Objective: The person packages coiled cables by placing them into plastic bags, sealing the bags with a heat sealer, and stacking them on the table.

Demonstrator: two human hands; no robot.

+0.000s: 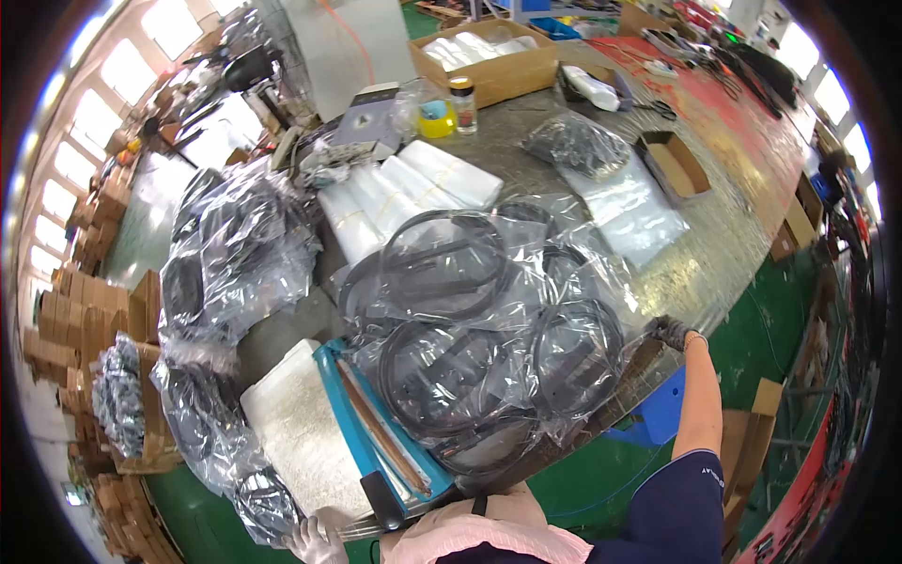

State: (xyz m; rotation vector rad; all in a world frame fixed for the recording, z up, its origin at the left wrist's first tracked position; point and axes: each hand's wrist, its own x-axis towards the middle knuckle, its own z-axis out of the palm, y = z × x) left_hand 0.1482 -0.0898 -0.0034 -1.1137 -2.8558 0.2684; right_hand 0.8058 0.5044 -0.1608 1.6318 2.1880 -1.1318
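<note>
My left hand point(316, 542), in a white glove, is at the near table edge with fingers extended. It is beside a clear bag of black parts point(265, 500) and the white padded board point(303, 423). To the right of that board lies a blue heat sealer point(376, 423). My right hand point(671, 331), in a dark glove, rests at the table's right edge with its fingers curled; what they grip, if anything, is hidden. Nearby, clear bags with coiled black cables point(575, 357) are piled across the table's middle.
Flat clear bags point(413, 193) lie behind the pile. An open carton point(489, 80), yellow tape point(435, 118), a jar point(462, 105), a shallow cardboard tray point(673, 165) and scissors point(658, 110) stand farther back. More bagged black parts point(240, 249) lie left.
</note>
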